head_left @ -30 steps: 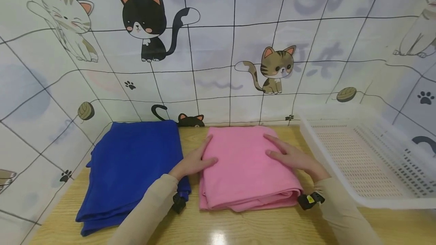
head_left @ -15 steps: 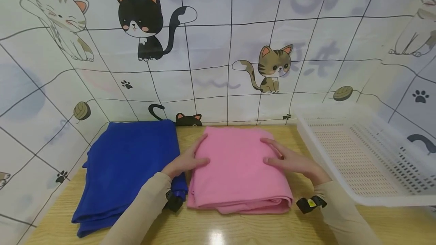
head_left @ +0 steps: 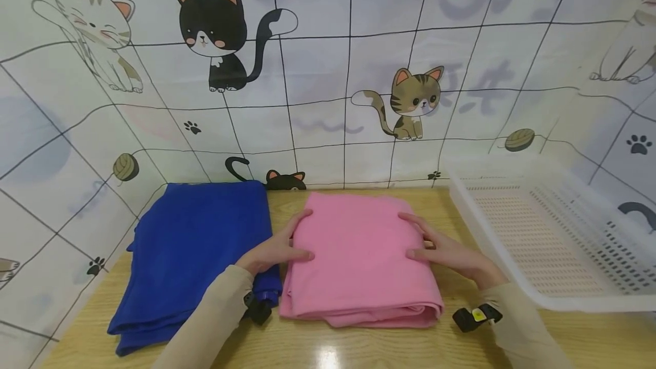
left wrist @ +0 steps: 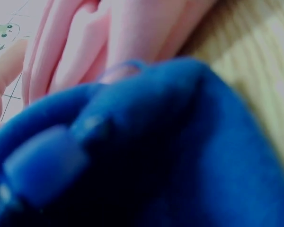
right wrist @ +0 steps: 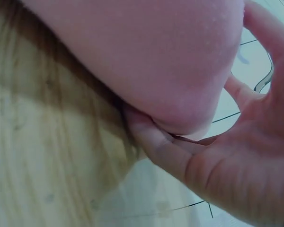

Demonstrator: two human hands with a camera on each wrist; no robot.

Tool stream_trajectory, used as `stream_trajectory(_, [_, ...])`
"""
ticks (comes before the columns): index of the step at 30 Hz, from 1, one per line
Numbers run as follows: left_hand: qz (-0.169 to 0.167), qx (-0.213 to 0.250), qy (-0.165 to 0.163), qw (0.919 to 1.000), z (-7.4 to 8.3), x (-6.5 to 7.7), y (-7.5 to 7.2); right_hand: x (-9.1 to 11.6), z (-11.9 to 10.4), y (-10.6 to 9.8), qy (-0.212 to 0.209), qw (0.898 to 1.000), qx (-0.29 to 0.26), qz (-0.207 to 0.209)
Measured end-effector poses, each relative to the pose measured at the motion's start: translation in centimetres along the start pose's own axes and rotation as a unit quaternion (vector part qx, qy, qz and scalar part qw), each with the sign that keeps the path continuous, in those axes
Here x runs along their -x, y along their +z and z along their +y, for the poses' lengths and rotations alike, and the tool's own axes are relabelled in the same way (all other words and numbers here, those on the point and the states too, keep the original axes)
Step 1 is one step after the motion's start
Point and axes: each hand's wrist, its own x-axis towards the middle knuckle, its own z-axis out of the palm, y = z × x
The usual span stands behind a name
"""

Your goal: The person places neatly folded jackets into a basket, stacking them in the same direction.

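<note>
A folded pink garment or cloth (head_left: 361,255) lies on the table between my hands. My left hand (head_left: 274,252) holds its left side, thumb on the top layer and forefinger along the edge. My right hand (head_left: 451,255) grips the opposite side, thumb likewise on top. In the right wrist view, fingers (right wrist: 156,142) of that hand tuck beneath the rounded pink edge. The left hand's lower fingers are hidden. Left of it lies a folded blue cloth (head_left: 200,255); blurred blue fabric (left wrist: 170,118) fills much of the left wrist view, with the pink folds (left wrist: 137,28) behind.
A white plastic basket (head_left: 504,261) with a slotted bottom stands to the right, close to the right forearm. A wall covering (head_left: 318,73) with cat drawings rises behind the wooden table (head_left: 379,349). Black wrist cameras (head_left: 476,316) sit on both wrists.
The pink cloth has shifted slightly to the left. Both hands have slid lower along its sides, and the fingers have gone from resting on top to gripping the edges.
</note>
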Motion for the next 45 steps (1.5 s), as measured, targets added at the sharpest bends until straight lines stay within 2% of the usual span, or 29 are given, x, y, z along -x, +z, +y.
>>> stream_trajectory(4, [-0.011, 0.009, 0.003, 0.9999, -0.1, 0.2, -0.1, 0.1, 0.4, 0.1, -0.002, 1.000, -0.023, 0.012])
stream_trajectory(10, [-0.014, 0.010, 0.004, 0.9998, -0.2, 0.4, -0.1, 0.3, 0.6, 0.7, -0.016, 0.999, -0.026, 0.036])
stream_trajectory(20, [0.012, 0.037, -0.022, 0.9990, -0.5, 0.8, 0.1, 0.3, 0.7, 0.9, 0.005, 0.999, -0.029, 0.044])
stream_trajectory(31, [0.021, 0.054, -0.027, 0.9980, -0.4, 1.3, 0.1, 0.7, -1.0, 1.3, 0.008, 0.998, -0.022, 0.060])
stream_trajectory(45, [0.046, 0.029, -0.019, 0.9983, 0.7, 2.4, 0.1, 1.1, -3.5, 1.7, 0.010, 0.998, -0.018, 0.058])
